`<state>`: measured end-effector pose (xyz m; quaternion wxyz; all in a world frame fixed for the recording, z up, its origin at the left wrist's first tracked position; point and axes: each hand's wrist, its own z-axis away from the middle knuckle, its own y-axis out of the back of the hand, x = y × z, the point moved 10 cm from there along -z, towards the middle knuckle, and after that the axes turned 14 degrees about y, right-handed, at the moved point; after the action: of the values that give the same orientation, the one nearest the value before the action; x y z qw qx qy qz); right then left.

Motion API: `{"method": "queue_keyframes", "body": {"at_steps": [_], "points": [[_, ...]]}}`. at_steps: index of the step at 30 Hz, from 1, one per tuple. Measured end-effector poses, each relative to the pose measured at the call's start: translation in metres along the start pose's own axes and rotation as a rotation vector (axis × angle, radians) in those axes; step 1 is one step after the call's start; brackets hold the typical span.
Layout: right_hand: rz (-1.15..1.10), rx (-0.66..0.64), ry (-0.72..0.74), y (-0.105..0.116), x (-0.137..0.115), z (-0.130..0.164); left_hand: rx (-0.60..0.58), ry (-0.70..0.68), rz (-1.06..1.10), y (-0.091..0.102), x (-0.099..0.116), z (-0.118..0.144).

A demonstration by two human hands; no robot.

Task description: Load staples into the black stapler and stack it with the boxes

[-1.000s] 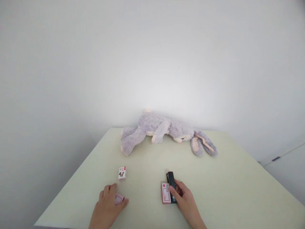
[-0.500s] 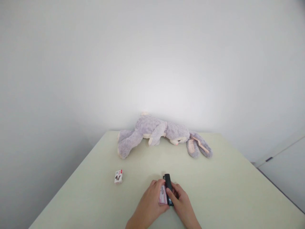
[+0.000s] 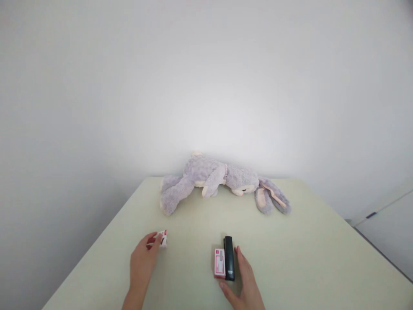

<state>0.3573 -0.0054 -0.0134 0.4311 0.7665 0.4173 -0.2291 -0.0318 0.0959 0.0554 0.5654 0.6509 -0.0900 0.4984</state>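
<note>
**Two hands at small boxes and a black stapler on a pale desk**

The left hand (image 3: 142,261) reaches forward on the left side of the desk (image 3: 306,241); its fingertips are gathered around a small white and red box (image 3: 162,237), thumb on the near side and fingers over the top, so the box is partly covered; whether the box is lifted or resting on the surface cannot be told.

The right hand (image 3: 245,282) lies flat and relaxed near the front edge, fingers loosely together and pointing away from the person, holding nothing; its index finger runs just beside the right edge of a black stapler (image 3: 229,263), very close, though contact cannot be made out.

The stapler lies lengthwise, pointing away from the person; against its left side lies a pink and white box (image 3: 220,263), flat, touching or nearly touching it.

Well beyond both hands, at the far edge of the desk against the plain white wall (image 3: 206,86), a grey plush rabbit (image 3: 213,178) lies stretched on its side, legs to the left and long ears trailing to the right.
</note>
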Motion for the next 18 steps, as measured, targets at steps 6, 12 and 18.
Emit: {"method": "queue_keyframes", "body": {"at_steps": [6,12,18], "points": [[0.146,-0.124,0.021,-0.017,-0.003,-0.003,-0.236,-0.083,0.070,-0.085,0.033,0.024],[0.159,-0.153,0.055,-0.015,-0.002,-0.005,-0.420,-0.202,0.167,-0.158,0.084,0.086],[0.070,-0.161,-0.005,-0.009,-0.013,-0.009,-0.441,-0.245,0.184,-0.151,0.083,0.133]]}}
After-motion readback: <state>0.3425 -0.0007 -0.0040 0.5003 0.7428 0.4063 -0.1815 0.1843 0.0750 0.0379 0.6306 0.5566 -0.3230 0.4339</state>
